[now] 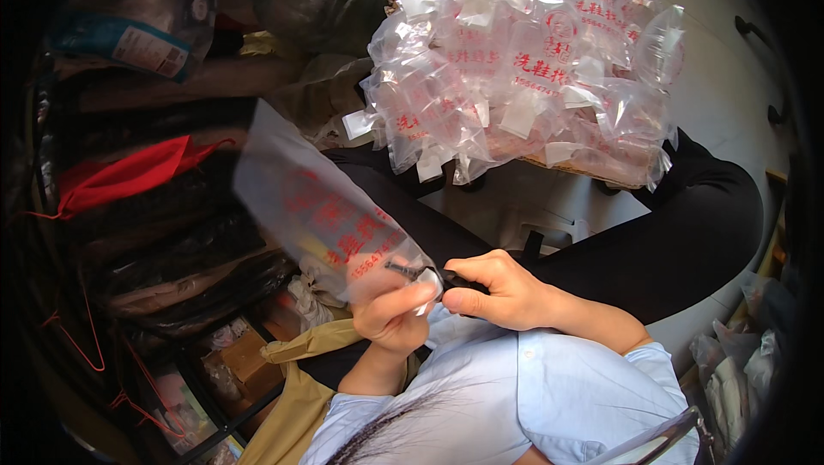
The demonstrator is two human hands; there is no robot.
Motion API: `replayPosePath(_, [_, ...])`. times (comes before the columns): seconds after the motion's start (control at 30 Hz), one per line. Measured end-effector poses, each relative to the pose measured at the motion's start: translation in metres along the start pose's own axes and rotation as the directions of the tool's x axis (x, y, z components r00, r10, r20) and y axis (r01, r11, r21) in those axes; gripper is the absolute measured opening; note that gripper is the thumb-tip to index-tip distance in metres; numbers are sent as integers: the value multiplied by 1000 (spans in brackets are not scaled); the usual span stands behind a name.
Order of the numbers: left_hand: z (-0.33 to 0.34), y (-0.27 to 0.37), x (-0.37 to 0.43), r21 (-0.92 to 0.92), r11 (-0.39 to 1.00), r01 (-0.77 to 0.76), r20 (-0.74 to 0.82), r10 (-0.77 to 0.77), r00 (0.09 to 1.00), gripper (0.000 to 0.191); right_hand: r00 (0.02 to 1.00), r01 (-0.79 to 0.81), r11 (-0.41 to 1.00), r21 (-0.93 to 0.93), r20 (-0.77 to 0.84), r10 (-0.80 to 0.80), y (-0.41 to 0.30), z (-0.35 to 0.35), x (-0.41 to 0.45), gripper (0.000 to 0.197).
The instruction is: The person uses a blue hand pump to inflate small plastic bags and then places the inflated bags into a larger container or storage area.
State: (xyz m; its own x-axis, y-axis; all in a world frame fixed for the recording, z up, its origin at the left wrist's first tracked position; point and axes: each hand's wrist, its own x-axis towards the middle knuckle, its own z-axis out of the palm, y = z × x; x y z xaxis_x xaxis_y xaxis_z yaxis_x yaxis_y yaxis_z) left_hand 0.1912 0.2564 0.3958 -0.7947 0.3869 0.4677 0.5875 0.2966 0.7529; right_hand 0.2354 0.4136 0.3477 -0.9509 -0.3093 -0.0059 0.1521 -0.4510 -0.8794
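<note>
My left hand (389,317) pinches the lower corner of a clear plastic bag (290,169) with red printing. The bag stretches up and to the left, looking flat and slightly blurred. A small white piece (428,286) shows at my left fingertips, over the bag's corner. In my right hand (505,291) is a black hand tool (450,278); its narrow dark end reaches to the bag's corner, close to my left thumb. What kind of tool it is cannot be told, as my fingers hide part of it.
Beyond my legs (644,252), a heap of similar printed bags (502,66) with white tabs rests on cardboard (579,172). At the left are a shelf rack (225,429), a red cloth-like item (122,175) and a large clear bottle (315,2). Plastic-wrapped things (740,362) stand at the right.
</note>
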Motion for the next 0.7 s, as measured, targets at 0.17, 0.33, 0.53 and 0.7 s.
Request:
replayPosePath(0.17, [10, 3, 7, -511, 804, 303, -248, -475, 844, 63, 991, 118, 968, -222, -42, -131, 3, -1, 2, 35])
replayPosePath(0.33, [29, 13, 8, -342, 880, 329, -5, -351, 936, 39, 976, 196, 952, -235, -43, -211, 26, 7, 3, 39])
replayPosePath(0.53, [37, 22, 8, -303, 883, 360, 97, -347, 933, 37, 951, 284, 951, -122, -90, -296, 17, -1, 4, 62])
replayPosePath(0.7, [31, 11, -5, -116, 948, 295, 344, -240, 908, 22, 897, 426, 904, 47, -157, -414, -2, -11, -6, 51])
